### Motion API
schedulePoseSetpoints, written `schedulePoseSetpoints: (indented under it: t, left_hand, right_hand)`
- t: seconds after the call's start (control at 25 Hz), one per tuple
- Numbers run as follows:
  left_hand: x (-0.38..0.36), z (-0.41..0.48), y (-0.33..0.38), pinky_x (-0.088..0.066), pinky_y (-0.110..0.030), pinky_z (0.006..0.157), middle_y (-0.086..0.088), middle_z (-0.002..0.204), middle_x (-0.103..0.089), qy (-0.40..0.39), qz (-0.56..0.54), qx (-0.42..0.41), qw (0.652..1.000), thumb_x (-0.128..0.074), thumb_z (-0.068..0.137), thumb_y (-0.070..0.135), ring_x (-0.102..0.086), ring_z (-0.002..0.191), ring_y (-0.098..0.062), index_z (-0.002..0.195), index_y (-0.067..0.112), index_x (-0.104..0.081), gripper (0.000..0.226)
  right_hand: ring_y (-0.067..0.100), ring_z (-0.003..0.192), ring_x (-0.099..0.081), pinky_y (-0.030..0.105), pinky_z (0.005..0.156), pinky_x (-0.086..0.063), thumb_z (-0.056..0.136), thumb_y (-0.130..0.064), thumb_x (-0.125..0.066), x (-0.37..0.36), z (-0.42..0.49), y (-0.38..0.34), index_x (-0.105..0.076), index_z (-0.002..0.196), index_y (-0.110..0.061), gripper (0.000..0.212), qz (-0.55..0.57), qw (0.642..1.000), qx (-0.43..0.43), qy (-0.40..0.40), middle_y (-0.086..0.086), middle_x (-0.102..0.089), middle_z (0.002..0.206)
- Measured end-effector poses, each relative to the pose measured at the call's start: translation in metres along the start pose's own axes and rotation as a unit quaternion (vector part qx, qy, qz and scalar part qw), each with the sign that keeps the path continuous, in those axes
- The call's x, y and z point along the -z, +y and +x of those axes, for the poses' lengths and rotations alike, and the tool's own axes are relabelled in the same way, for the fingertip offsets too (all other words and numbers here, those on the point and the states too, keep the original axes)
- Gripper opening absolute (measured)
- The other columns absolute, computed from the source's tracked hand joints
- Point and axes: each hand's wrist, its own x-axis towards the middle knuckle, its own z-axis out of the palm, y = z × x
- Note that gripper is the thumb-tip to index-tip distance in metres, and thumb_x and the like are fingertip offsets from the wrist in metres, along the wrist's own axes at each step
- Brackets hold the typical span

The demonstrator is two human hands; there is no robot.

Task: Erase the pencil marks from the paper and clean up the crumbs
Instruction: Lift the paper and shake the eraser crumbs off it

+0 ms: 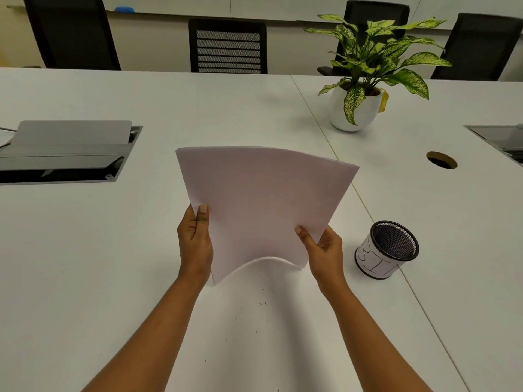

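Head view, and there's one sheet of paper point(263, 205) at the centre of the frame, lifted off the white table point(85, 250) and bowed, its near edge arching upward. Two hands are on it. The left hand point(195, 239) pinches the sheet's left edge, thumb on top, fingers tucked behind. The right hand point(325, 250) grips the lower right corner the same way, thumb lying across the face. So the paper spans the gap between both hands and fans out above them toward the top of the frame. No marks can be made out on the side facing us.

Below the sheet, in the lower centre between the two forearms, dark crumbs point(261, 303) lie scattered on the tabletop. They are too small to count surely, about a dozen specks.

Lower right, just beside the right hand, stands one black mesh cup point(387, 248) with a paper label. Upper right sits one leafy plant point(379, 49) in a white pot. One round hole point(441, 159) is cut into the table at right. There are two cable hatches, one at left point(68, 148) and one at the right edge point(503, 140). Four black chairs point(227, 46) line the top.
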Motion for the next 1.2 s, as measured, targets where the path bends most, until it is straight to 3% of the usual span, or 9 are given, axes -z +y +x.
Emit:
schedulePoseSetpoints:
  t: [0.12,0.36,0.48,0.64,0.8,1.04,1.2]
  left_hand:
    - [0.002,-0.003,-0.002,-0.051,-0.018,0.084,0.006,0.113,-0.06,-0.011,0.008,0.002,1.0,-0.036,0.098,0.021,-0.06,0.102,-0.007,0.126,0.018,-0.048,0.031]
    - [0.005,-0.012,-0.01,-0.05,-0.014,0.079,0.012,0.11,-0.06,-0.026,0.028,0.009,0.999,-0.036,0.098,0.019,-0.061,0.097,0.001,0.119,0.027,-0.049,0.026]
    - [0.003,-0.014,-0.01,-0.049,-0.012,0.079,0.012,0.11,-0.06,-0.034,0.033,0.016,0.999,-0.036,0.098,0.019,-0.06,0.098,0.0,0.118,0.028,-0.048,0.026]
    - [0.003,-0.014,-0.012,-0.051,-0.013,0.077,0.008,0.11,-0.06,-0.027,0.034,0.027,0.999,-0.035,0.098,0.02,-0.059,0.1,-0.008,0.121,0.025,-0.048,0.027]
    - [0.005,-0.015,-0.015,-0.047,-0.025,0.093,0.0,0.122,-0.057,-0.031,0.053,0.048,0.997,-0.037,0.097,0.022,-0.055,0.111,-0.013,0.129,0.022,-0.045,0.033]
    - [0.001,-0.013,-0.011,-0.047,-0.005,0.072,0.009,0.109,-0.059,-0.017,0.054,0.044,0.997,-0.037,0.098,0.019,-0.058,0.094,0.002,0.124,0.019,-0.048,0.028]
    - [0.0,-0.005,-0.01,-0.043,-0.004,0.082,-0.001,0.119,-0.057,0.018,0.07,0.026,0.997,-0.039,0.098,0.019,-0.055,0.103,-0.007,0.13,0.008,-0.047,0.035]
  right_hand:
    - [-0.001,0.083,-0.064,0.008,0.07,-0.05,0.082,-0.017,-0.064,-0.001,-0.004,0.003,-0.063,0.091,-0.029,0.015,0.012,1.0,0.0,0.009,-0.009,-0.068,0.091]
    - [0.004,0.092,-0.061,0.005,0.07,-0.049,0.084,-0.018,-0.062,-0.002,-0.006,0.009,-0.061,0.1,-0.023,0.017,0.007,1.0,-0.006,0.012,-0.009,-0.066,0.094]
    - [0.012,0.094,-0.062,0.008,0.07,-0.05,0.085,-0.019,-0.061,-0.001,-0.008,0.013,-0.06,0.102,-0.023,0.018,0.001,1.0,-0.017,0.003,-0.003,-0.067,0.097]
    - [0.006,0.091,-0.061,0.002,0.066,-0.047,0.085,-0.019,-0.06,0.0,-0.007,0.015,-0.059,0.101,-0.023,0.016,0.0,1.0,-0.009,-0.004,-0.006,-0.066,0.094]
    - [0.016,0.098,-0.06,0.011,0.069,-0.05,0.087,-0.023,-0.057,0.002,-0.007,0.023,-0.056,0.112,-0.02,0.025,-0.029,0.999,-0.031,-0.021,0.001,-0.064,0.103]
    - [0.009,0.104,-0.057,0.011,0.08,-0.049,0.092,-0.025,-0.048,-0.002,-0.001,0.018,-0.049,0.122,-0.018,0.031,-0.024,0.999,-0.02,-0.036,-0.002,-0.061,0.115]
    - [0.013,0.102,-0.057,0.024,0.089,-0.045,0.093,-0.007,-0.044,0.0,0.006,0.014,-0.049,0.117,-0.02,0.028,-0.054,0.997,0.001,-0.054,-0.002,-0.06,0.11]
